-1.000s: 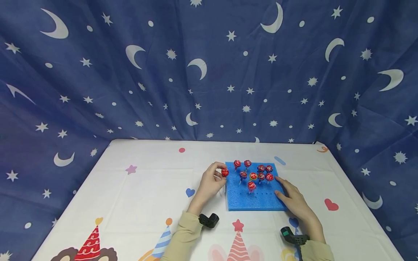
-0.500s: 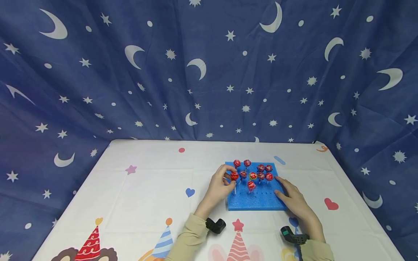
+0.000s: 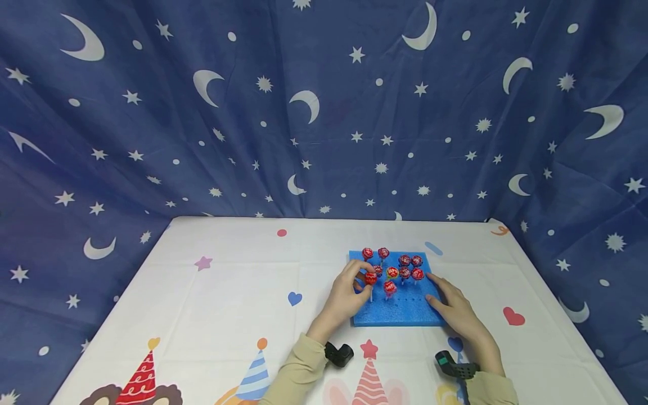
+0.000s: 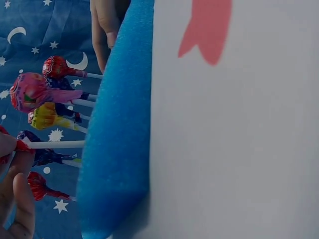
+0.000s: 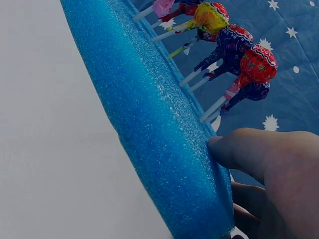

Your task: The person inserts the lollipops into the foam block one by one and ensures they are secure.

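Note:
My left hand (image 3: 349, 292) pinches a red-wrapped lollipop (image 3: 371, 279) between thumb and fingers, its white stick pointing down over the left part of a blue foam board (image 3: 400, 316). In the left wrist view the lollipop's stick (image 4: 60, 145) meets the board's upper face in line with the standing ones. Several wrapped lollipops stand upright in the board, among them a pink one (image 3: 390, 288) and a yellow one (image 5: 211, 19). My right hand (image 3: 458, 312) rests at the board's right edge, thumb (image 5: 229, 152) on its top face, fingers partly hidden behind it.
The board lies on a white table cover (image 3: 228, 304) printed with party hats, hearts and stars. Small holes (image 3: 405, 300) run in a row across the front part of the foam. A dark blue moon-and-star curtain (image 3: 324, 140) hangs behind and beside the table.
My left hand has carried the red lollipop rightward from the board's left edge to over the board, then slightly lower and nearer the standing lollipops. My right hand has stayed in place.

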Tool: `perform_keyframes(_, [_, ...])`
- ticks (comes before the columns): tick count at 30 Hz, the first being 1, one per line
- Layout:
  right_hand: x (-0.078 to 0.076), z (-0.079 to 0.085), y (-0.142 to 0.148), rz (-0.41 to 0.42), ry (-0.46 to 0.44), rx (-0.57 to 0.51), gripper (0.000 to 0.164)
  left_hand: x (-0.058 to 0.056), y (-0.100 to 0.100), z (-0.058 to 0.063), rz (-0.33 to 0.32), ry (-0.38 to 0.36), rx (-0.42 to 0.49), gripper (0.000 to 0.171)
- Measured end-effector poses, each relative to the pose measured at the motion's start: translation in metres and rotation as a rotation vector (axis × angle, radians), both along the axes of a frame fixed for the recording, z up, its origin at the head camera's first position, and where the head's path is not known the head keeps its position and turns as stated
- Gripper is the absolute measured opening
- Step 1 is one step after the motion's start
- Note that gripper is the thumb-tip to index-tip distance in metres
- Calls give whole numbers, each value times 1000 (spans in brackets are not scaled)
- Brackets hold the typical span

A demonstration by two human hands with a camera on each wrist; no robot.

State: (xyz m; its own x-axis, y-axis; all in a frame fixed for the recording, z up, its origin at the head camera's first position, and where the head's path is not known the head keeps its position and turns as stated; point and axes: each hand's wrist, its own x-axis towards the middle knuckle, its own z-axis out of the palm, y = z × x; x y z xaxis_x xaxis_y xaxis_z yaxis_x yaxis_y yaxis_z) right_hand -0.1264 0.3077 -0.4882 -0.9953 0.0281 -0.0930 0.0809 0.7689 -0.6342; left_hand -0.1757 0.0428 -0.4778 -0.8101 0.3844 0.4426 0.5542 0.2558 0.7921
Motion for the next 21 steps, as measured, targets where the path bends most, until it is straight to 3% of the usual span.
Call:
perform_keyframes(5, [0,0,0,-7,-14,-4,62,0,2,-4,8,68,-16,36])
perform_keyframes(14, [-1,0,0,-8,-19,2,61,2,1,0,16,-14,-44,34])
perform_keyframes(21, [-1,-1,0,-6,-5,4,61,1,1,-1,15,-4,-48,34])
